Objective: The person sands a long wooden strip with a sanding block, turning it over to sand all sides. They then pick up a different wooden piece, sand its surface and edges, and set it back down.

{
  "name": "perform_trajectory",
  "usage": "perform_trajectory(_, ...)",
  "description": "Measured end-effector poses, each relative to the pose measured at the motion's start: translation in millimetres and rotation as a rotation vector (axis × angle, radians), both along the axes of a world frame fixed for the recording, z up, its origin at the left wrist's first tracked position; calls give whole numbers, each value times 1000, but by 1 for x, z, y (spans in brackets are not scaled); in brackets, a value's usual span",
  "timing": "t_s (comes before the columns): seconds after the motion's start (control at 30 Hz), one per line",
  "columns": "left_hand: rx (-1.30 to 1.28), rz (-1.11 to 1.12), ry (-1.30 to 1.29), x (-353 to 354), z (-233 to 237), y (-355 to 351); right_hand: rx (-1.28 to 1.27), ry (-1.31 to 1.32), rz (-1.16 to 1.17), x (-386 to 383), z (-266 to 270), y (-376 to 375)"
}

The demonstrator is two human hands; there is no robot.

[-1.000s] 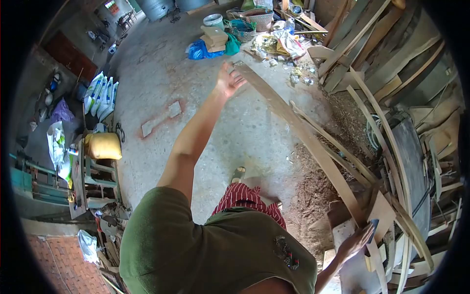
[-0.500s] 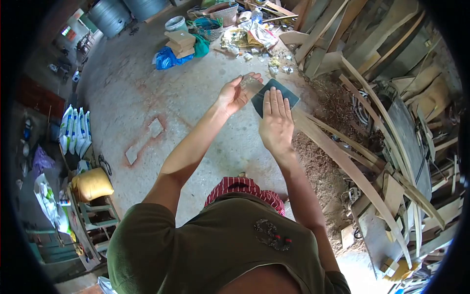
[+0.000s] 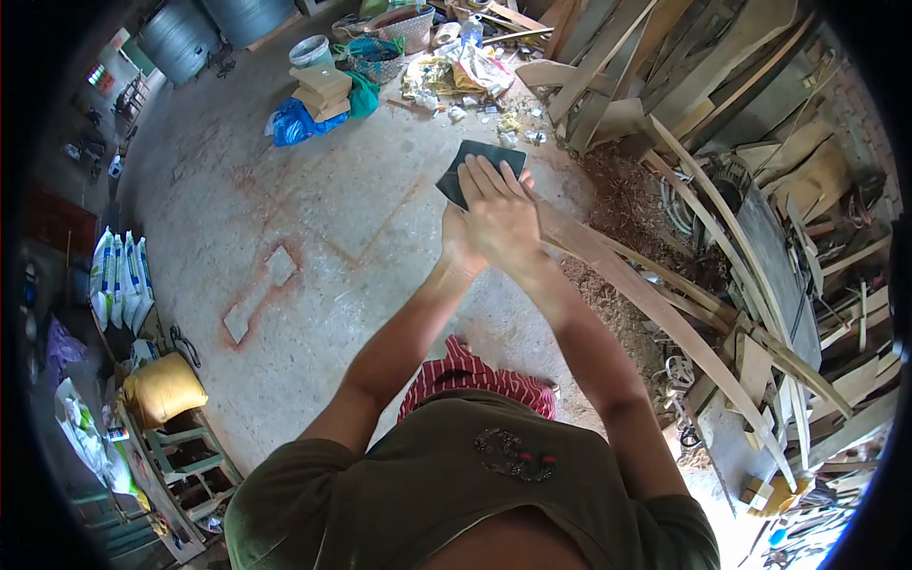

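Observation:
My right hand (image 3: 496, 211) lies over a dark grey-green sheet of sandpaper (image 3: 483, 152), its fingers stretched along the top and the thumb hidden. Directly beneath is my left hand (image 3: 460, 239), mostly covered by the sandpaper and the right hand. Only its wrist, the heel of the palm and a fingertip at the right edge show. The small flat plate held in the left hand is now out of sight between the two hands. Both hands are raised in front of me, above the concrete floor (image 3: 332, 313).
Long boards (image 3: 655, 304) and wood offcuts lean and lie along the right, over shavings. Ahead stand cardboard pieces (image 3: 321, 90), a blue bag (image 3: 296, 125), buckets and litter. At left are upright white bags (image 3: 122, 280), a yellow container (image 3: 165, 388) and a wooden rack (image 3: 185, 446).
My hands have come together: the right hand and sandpaper moved left over the left hand, covering the plate, which showed beside the sandpaper before. The view has shifted slightly.

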State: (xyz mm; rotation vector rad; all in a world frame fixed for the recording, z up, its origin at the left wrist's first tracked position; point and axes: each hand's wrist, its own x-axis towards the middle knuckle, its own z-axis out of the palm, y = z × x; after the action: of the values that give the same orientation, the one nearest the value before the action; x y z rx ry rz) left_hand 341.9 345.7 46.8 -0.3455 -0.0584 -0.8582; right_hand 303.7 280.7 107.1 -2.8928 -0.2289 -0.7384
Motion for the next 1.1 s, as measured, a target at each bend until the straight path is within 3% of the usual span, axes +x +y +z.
perform_trajectory(0.03, -5, 1, -1, -7, 20, 4, -5, -1, 1, -6, 3, -4)
perform_trajectory(0.1, 578, 72, 53, -19, 54, 13, 109, 38, 42, -50, 8, -29)
perform_trajectory(0.17, 490, 69, -14, -10, 21, 9, 26, 122, -115, -95, -1, -52)
perform_trajectory(0.27, 387, 38, 5, -9, 8, 10, 53, 143, -180, -108, -11, -52)
perform_trajectory(0.37, 422, 62, -80, -17, 17, 20, 98, 44, -23, -52, -4, -26)
perform_trajectory(0.4, 23, -25, -230, -11, -13, 24, 60, 36, 2, -27, -6, -17)
perform_trajectory(0.43, 29, -31, -234, -15, 3, 27, 21, 25, 30, -12, -7, -11)
perform_trajectory(0.5, 477, 11, 12, -20, 33, 33, -3, -3, 43, -17, -1, -12)
perform_trajectory(0.53, -114, -25, -281, -14, 20, 33, -39, -17, 66, -25, 4, -14)
perform_trajectory(0.57, -117, -21, -275, -9, 8, 32, -68, 25, 46, -45, 9, -20)
perform_trajectory(0.63, 452, -9, -351, -8, 13, 35, -101, 83, 37, -94, 3, -40)
perform_trajectory(0.8, 237, -115, -197, -4, -7, 37, -222, 134, -9, -111, 4, -45)
perform_trajectory(0.87, 91, -116, -392, 0, -13, 41, -321, 120, 11, -79, 11, -25)
perform_trajectory(0.97, 95, -68, -310, -11, 11, 44, -409, 93, 16, -33, -3, -1)
perform_trajectory(1.03, 63, -86, -296, -6, 6, 44, -496, 146, -9, -42, 9, -3)
perform_trajectory(1.1, 259, -74, -346, -4, 8, 42, -504, 174, 75, -73, 17, -29)
